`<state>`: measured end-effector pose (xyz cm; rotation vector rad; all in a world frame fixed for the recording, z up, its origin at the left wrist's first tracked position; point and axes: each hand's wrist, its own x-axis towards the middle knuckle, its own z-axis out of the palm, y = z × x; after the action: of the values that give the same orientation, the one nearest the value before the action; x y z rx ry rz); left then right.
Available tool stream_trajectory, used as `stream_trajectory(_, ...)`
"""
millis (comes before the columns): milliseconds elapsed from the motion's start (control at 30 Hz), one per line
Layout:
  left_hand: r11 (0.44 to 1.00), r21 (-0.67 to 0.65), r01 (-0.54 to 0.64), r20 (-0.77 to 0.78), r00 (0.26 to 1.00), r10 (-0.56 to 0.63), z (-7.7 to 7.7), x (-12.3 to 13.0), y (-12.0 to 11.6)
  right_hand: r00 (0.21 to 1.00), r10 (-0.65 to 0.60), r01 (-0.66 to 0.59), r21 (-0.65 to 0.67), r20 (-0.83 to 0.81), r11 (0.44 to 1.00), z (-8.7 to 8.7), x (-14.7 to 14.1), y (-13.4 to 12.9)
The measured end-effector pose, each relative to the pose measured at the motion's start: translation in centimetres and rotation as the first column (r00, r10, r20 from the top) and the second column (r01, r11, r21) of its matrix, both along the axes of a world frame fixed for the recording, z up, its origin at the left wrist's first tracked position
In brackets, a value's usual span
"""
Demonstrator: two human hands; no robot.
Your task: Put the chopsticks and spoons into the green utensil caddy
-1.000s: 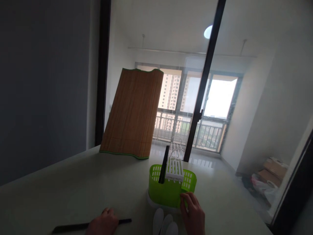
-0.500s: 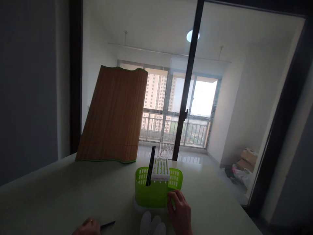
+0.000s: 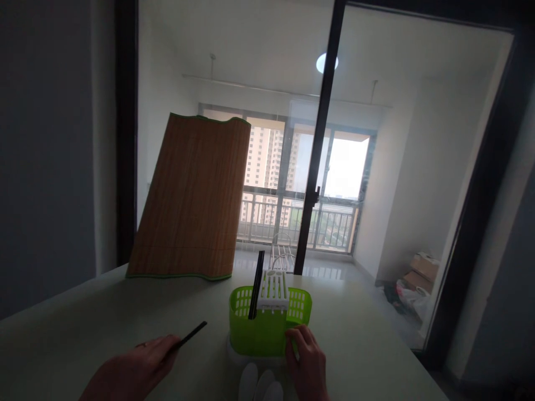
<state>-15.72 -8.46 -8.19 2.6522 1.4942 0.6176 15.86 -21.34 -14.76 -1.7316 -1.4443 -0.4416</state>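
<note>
A green plastic utensil holder (image 3: 257,333) with latticed ends stands on the table, a white slotted rack (image 3: 273,292) set across its top. Black chopsticks (image 3: 257,287) lean upright at its left part. My right hand (image 3: 308,362) is closed on the holder's front right edge, fingers curled over it. To the left, my left hand (image 3: 140,365) is closed around a black chopstick (image 3: 193,334), whose free end points up and right toward the holder. Several white spoon-like pieces (image 3: 262,381) lie in front of the holder, cut off by the bottom edge.
A rolled bamboo mat (image 3: 192,195) stands at the table's back left. Behind the pale tabletop (image 3: 359,340) is a dark-framed glass door (image 3: 320,139). Beyond the glass, a white wire rack (image 3: 282,256) and boxes with bags (image 3: 418,278) are on the floor.
My left hand has risen from the bottom edge and come forward with the chopstick, now tilted more upward. My right hand stays on the holder.
</note>
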Motion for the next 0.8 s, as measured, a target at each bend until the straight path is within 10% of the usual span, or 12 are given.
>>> stream_trajectory(200,0.981,-0.130,0.144,0.507,0.860,-0.059,0.8,0.4,0.9,1.000,0.002,-0.002,-0.014,0.011,1.000,0.2,0.0,0.0)
stream_trajectory(367,0.973,-0.137,0.185,0.600,0.797,-0.067,0.0,1.2,1.2,0.999,-0.001,0.002,-0.022,0.042,1.000,-0.3,0.3,0.1)
stream_trajectory(633,0.956,0.050,0.290,0.808,0.550,-0.209,9.7,5.8,2.6,0.994,0.001,-0.006,0.050,0.110,0.999,-1.8,1.4,0.8)
stream_trajectory(800,0.937,0.100,0.334,0.775,0.565,-0.284,10.6,11.3,5.8,0.998,-0.004,-0.008,0.176,0.068,0.984,-2.9,1.5,1.5)
